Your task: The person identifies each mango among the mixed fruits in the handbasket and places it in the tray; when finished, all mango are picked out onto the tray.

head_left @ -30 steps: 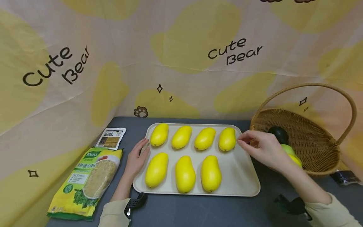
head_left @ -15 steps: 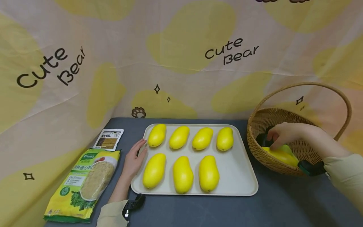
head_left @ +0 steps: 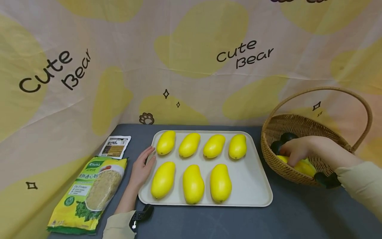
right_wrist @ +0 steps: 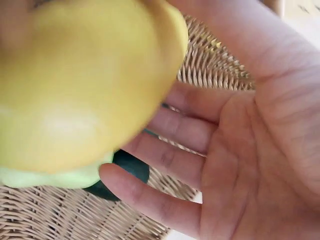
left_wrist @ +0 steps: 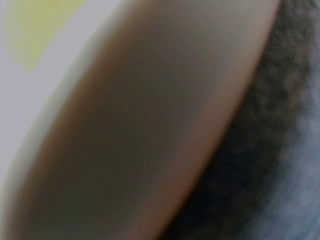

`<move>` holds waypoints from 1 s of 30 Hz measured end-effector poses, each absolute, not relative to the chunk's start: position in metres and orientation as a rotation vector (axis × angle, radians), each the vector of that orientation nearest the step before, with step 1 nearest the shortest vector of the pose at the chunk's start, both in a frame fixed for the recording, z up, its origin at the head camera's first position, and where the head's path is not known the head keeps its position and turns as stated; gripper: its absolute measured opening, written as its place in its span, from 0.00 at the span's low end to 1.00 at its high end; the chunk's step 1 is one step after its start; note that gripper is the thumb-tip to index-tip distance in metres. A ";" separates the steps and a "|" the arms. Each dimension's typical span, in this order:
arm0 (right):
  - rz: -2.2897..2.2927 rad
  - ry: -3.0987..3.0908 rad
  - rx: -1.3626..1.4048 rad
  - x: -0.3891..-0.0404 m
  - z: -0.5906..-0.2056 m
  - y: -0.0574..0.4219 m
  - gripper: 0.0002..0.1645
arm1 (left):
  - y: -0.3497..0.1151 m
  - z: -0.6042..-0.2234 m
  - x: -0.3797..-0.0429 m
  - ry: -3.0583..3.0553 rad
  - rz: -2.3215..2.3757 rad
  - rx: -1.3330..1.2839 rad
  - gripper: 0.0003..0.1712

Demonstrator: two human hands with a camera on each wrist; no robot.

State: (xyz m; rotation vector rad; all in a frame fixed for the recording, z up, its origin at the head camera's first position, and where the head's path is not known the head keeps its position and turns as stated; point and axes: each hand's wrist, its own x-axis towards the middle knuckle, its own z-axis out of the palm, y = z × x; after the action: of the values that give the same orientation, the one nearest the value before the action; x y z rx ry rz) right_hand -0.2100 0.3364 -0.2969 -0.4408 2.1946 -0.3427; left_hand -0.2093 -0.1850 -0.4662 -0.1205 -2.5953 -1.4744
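Note:
In the head view my right hand (head_left: 298,150) is inside the wicker basket (head_left: 337,159), gripping a yellow mango (head_left: 304,167) with thumb and fingers. The right wrist view shows that mango (right_wrist: 90,85) large, with the fingers reaching behind it. Under it lies a pale green thing (right_wrist: 55,178), mostly hidden. Two dark rounded things (head_left: 288,136) sit beside the hand. My left hand (head_left: 142,168) rests on the left rim of a cream tray (head_left: 250,186), fingers relaxed. Several mangoes (head_left: 221,183) lie on the tray in two rows. The left wrist view is blurred.
Left of the tray lie a yellow-green Knorr bag (head_left: 89,196) and a small white pouch (head_left: 114,146). The basket's tall handle (head_left: 328,88) arches above the right hand. A printed cloth (head_left: 191,66) hangs behind the grey table (head_left: 209,220).
My right hand has gone from the tray's right side into the basket, onto a mango there. Over the last half second it has dipped slightly. The left hand has stayed on the tray's rim.

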 end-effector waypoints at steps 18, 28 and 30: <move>-0.368 2.538 -0.512 -0.188 -0.287 0.360 0.37 | -0.184 -0.467 -0.209 -2.598 -1.478 -0.124 0.25; -0.487 2.929 -0.477 -0.161 -0.274 0.371 0.39 | -0.186 -0.467 -0.210 -2.591 -1.477 -0.132 0.25; -0.578 2.943 -0.398 -0.157 -0.273 0.370 0.41 | -0.187 -0.467 -0.210 -2.592 -1.477 -0.136 0.25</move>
State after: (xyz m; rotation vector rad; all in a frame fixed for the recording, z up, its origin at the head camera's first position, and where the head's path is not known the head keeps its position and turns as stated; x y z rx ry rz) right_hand -0.1572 0.3701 -0.2731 -0.3976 2.9431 -0.5783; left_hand -0.2098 -0.1867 -0.4667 -0.1356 -2.5922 -1.4775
